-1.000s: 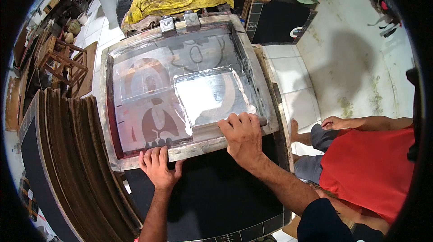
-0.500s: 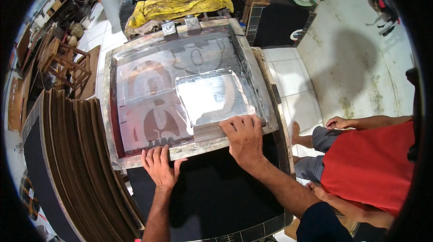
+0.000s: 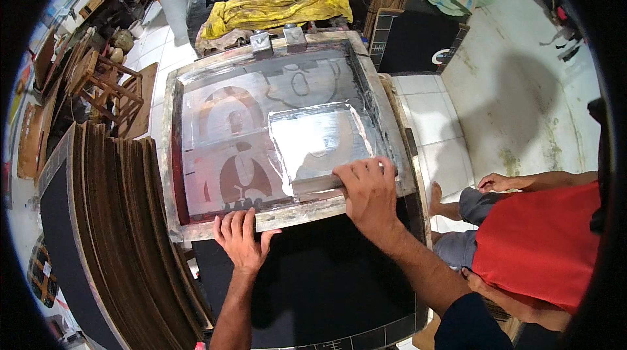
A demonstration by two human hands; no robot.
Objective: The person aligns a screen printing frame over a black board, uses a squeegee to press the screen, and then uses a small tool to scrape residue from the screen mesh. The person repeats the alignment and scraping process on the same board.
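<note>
A wooden-framed printing screen (image 3: 171, 174) lies before me, its mesh carrying a faint pattern of curved shapes. My left hand (image 3: 241, 240) grips the near rail of the frame, fingers over the top and thumb along the front. Inside the near right part, my right hand (image 3: 371, 194) holds a squeegee (image 3: 317, 185) by its long grey bar; its blade edge is hidden. Beyond the squeegee lies a shiny rectangular patch (image 3: 313, 134) bordered by smeared white ink. Below the near rail a black board (image 3: 307, 285) extends toward me, with pale marks along its edge.
A tall stack of brown-edged boards (image 3: 130, 219) stands at left. Two metal clamps (image 3: 295, 38) sit on the far rail, before a yellow cloth (image 3: 277, 7). A person in a red top (image 3: 535, 245) sits close at right. A wooden stool (image 3: 108, 85) stands far left.
The squeegee in my right hand has moved slightly away from the near rail. My left hand keeps its hold on the frame. The whole view has shifted a little.
</note>
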